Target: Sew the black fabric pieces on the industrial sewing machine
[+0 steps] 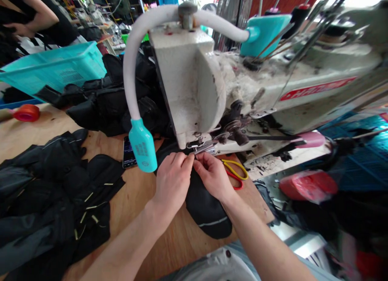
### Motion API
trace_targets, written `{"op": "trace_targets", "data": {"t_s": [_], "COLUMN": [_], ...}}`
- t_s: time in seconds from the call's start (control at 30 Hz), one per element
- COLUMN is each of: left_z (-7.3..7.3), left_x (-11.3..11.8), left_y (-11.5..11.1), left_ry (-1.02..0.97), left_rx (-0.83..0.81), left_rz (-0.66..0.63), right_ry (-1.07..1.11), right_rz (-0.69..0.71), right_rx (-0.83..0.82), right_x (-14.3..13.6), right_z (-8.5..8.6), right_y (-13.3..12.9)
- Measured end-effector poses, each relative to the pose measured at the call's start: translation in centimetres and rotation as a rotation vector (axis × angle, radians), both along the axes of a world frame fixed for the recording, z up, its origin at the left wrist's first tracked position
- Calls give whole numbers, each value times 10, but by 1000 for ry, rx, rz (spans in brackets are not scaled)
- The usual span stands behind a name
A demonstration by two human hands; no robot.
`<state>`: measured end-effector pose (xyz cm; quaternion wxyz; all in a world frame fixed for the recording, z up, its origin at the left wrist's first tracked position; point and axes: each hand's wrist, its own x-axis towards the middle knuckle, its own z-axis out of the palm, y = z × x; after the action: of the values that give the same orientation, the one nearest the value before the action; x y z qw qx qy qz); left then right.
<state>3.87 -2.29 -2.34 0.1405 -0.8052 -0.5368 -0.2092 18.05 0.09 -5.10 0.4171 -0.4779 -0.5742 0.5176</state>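
At the frame's centre, by the sewing machine [188, 79], the black fabric piece [207, 206] should handle light and floppy, best taken by its edge — dark, round-ended, crossed by a pale stripe [214, 223]. The right hand [211, 175] pinches it; the left hand [173, 179] rests there — thumb hidden, grip unclear.

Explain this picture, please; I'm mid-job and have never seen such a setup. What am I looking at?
It's one view, from a camera on the worker's head, looking forward and down. There's no robot: the left hand and right hand are bare human hands. The big pale thing is a sewing machine, with a white bendy tube over it. The fingertips meet over black cloth near its needle end; exactly what they pinch is unclear. The wooden table also bears more black pieces, a phone and scissors.
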Motion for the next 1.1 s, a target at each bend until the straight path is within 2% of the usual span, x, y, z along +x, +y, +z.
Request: {"op": "trace_targets", "data": {"t_s": [0.1, 0.23, 0.4, 0.5, 0.6, 0.77, 0.87, 0.97, 1.1], "left_z": [-5, 2, 13, 11, 7, 9, 14, 19, 16], "left_x": [-14, -26, -4, 12, 13, 1, 7, 20, 24], "left_y": [-2, -2, -3, -5, -10, -23, -23, -16, -8], "left_ry": [-16, 70, 150, 103, 55, 74, 102, 87, -46], "left_rx": [24, -10, -80, -94, -146, -181, -190, -216, -236], "left_rz": [-52, -131, -55, 69, 130, 124, 106, 141, 144], "right_ry": [30, 77, 87, 96, 118, 155, 149, 170, 168], "right_rz": [11, 4, -7, 3, 10, 9, -20, -30, -22], "right_rx": [-39, -68, -40, -22, -41, -94, -56, -56, -62], "right_x": [1, -1, -3, -2, 1, 1, -1, -2, 0], "right_z": [-1, -2, 2, 3, 2, -5, -6, -5, -2], "right_y": [0, -1, -2, -1, 0, -2, -4, -4, 0]}}
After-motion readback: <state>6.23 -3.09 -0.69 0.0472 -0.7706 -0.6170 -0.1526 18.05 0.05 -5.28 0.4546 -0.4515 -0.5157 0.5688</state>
